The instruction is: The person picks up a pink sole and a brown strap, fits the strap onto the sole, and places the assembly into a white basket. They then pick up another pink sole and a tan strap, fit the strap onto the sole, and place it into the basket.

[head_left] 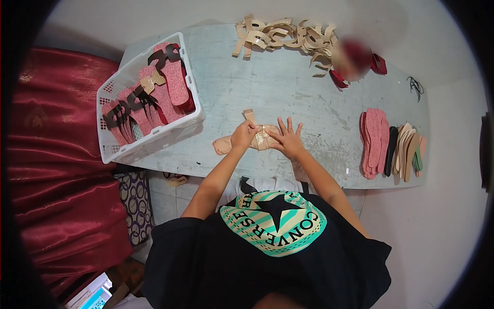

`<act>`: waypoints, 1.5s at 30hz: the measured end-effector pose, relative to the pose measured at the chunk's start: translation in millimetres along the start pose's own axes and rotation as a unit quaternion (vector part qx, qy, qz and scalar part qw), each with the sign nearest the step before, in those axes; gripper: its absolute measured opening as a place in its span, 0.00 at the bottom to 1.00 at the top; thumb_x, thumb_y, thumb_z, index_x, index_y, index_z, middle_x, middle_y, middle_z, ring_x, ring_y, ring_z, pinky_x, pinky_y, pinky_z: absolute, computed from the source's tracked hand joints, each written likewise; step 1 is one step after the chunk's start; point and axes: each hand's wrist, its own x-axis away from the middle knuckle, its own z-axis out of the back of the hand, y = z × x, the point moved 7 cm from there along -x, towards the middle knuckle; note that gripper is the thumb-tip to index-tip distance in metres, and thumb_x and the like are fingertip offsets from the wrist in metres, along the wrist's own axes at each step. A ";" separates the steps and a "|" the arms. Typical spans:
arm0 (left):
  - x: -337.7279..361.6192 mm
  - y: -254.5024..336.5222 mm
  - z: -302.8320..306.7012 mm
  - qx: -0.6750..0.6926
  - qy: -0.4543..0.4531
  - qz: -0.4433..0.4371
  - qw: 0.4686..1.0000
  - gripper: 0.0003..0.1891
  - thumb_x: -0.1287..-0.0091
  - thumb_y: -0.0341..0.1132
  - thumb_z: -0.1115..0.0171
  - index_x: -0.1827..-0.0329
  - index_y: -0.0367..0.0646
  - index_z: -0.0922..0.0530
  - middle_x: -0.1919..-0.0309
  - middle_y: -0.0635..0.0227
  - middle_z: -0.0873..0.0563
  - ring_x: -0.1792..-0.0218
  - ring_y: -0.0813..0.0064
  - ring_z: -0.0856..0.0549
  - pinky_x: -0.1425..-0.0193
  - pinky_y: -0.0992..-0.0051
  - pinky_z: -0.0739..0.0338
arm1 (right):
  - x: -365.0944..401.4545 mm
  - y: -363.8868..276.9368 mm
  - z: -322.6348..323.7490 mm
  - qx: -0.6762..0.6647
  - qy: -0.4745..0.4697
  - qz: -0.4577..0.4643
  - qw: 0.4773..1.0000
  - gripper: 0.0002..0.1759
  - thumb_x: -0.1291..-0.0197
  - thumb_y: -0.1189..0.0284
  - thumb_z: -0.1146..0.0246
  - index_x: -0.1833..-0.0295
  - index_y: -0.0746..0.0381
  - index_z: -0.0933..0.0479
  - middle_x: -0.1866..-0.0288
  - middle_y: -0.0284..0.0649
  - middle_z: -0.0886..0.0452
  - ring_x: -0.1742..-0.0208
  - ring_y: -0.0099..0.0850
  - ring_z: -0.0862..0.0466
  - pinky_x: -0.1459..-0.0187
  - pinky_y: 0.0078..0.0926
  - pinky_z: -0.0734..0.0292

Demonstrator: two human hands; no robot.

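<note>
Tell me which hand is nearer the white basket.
Left. The left hand rests on the tan sole, just beside the white basket. The right hand lies flat on the same sole, farther off, beyond the left hand.

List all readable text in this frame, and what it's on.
"CONVERSE": round teal badge on the black T-shirt, ringing a black star.
Badge's left arc: more letters, too distorted to read.
Beige sole, white basket, pink sole stack: no text visible.
</note>
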 end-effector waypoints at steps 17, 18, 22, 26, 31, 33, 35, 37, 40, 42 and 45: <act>-0.7 -4.3 -5.1 -0.004 0.023 0.002 1.000 0.16 0.49 0.45 0.32 0.70 0.42 0.26 0.79 0.65 0.20 0.76 0.67 0.20 0.73 0.69 0.29 | -4.2 -11.9 -1.1 0.036 0.026 0.165 0.985 0.35 0.42 0.47 0.52 0.32 0.53 0.43 0.27 0.27 0.49 0.28 0.38 0.49 0.38 0.71 0.69; -0.4 -4.0 -3.3 0.000 0.040 -0.009 0.999 0.16 0.50 0.45 0.32 0.71 0.43 0.26 0.81 0.67 0.21 0.79 0.70 0.22 0.76 0.70 0.30 | -4.4 -11.5 -2.9 0.039 0.025 0.166 0.985 0.36 0.42 0.47 0.53 0.32 0.53 0.44 0.27 0.27 0.49 0.28 0.37 0.48 0.38 0.71 0.69; -0.9 -7.3 -4.1 0.011 0.042 -0.011 0.999 0.17 0.50 0.47 0.32 0.71 0.43 0.26 0.81 0.67 0.21 0.79 0.70 0.22 0.76 0.71 0.30 | -2.7 -11.3 -2.1 0.034 0.027 0.159 0.986 0.32 0.42 0.48 0.52 0.32 0.44 0.43 0.27 0.28 0.49 0.28 0.39 0.48 0.37 0.70 0.68; 0.9 -9.4 -2.2 0.020 0.041 0.008 0.999 0.19 0.50 0.49 0.31 0.72 0.42 0.26 0.82 0.65 0.21 0.79 0.70 0.21 0.75 0.71 0.29 | 0.9 -20.7 3.3 0.038 0.020 0.176 0.983 0.23 0.42 0.52 0.50 0.38 0.26 0.38 0.27 0.32 0.49 0.28 0.44 0.49 0.37 0.69 0.68; 3.1 -12.5 -3.3 0.015 0.034 0.038 0.999 0.24 0.52 0.49 0.29 0.64 0.40 0.29 0.79 0.62 0.21 0.76 0.62 0.20 0.71 0.67 0.27 | 1.1 -21.8 3.5 0.038 0.024 0.179 0.983 0.20 0.42 0.53 0.50 0.43 0.23 0.33 0.27 0.35 0.49 0.27 0.46 0.51 0.37 0.69 0.69; 4.5 -13.7 3.7 0.074 0.096 0.049 0.991 0.31 0.57 0.47 0.26 0.57 0.38 0.31 0.77 0.64 0.24 0.75 0.70 0.23 0.71 0.70 0.29 | 0.1 -20.5 3.0 0.022 0.004 0.169 0.985 0.19 0.42 0.53 0.50 0.44 0.24 0.32 0.27 0.34 0.49 0.27 0.45 0.53 0.37 0.69 0.71; 3.9 -10.7 7.7 0.067 0.101 0.039 0.992 0.35 0.57 0.46 0.25 0.53 0.37 0.34 0.69 0.61 0.24 0.67 0.67 0.23 0.66 0.70 0.28 | -0.7 -21.1 4.3 0.019 0.003 0.163 0.987 0.19 0.42 0.52 0.50 0.44 0.24 0.31 0.27 0.34 0.49 0.27 0.45 0.54 0.37 0.69 0.72; 1.6 -12.3 7.9 0.061 0.107 0.031 0.992 0.38 0.58 0.45 0.24 0.49 0.36 0.37 0.62 0.59 0.25 0.60 0.64 0.23 0.60 0.71 0.26 | 0.7 -19.7 2.1 0.016 0.001 0.157 0.987 0.18 0.41 0.52 0.51 0.44 0.24 0.31 0.27 0.33 0.49 0.27 0.45 0.55 0.37 0.69 0.73; -7.8 -9.8 18.9 0.085 0.202 -0.064 0.974 0.36 0.57 0.44 0.25 0.48 0.36 0.34 0.55 0.57 0.28 0.54 0.64 0.26 0.57 0.71 0.27 | -0.3 -19.6 2.1 0.013 0.007 0.151 0.988 0.18 0.41 0.50 0.52 0.44 0.24 0.31 0.27 0.33 0.50 0.26 0.45 0.56 0.37 0.69 0.74; -16.4 -0.6 22.5 0.092 0.219 -0.183 0.954 0.25 0.51 0.39 0.29 0.54 0.36 0.29 0.65 0.66 0.24 0.65 0.75 0.25 0.65 0.77 0.30 | -0.9 -18.0 -0.1 0.011 -0.015 0.139 0.990 0.18 0.41 0.49 0.53 0.45 0.24 0.31 0.27 0.32 0.49 0.26 0.46 0.57 0.37 0.69 0.74; -40.0 -21.0 1.7 0.252 0.052 -0.059 0.965 0.14 0.44 0.34 0.34 0.59 0.37 0.26 0.68 0.71 0.23 0.67 0.81 0.25 0.65 0.81 0.29 | -1.0 -17.8 -0.5 0.017 -0.027 0.132 0.991 0.18 0.41 0.48 0.54 0.45 0.24 0.31 0.27 0.31 0.49 0.26 0.47 0.58 0.37 0.70 0.74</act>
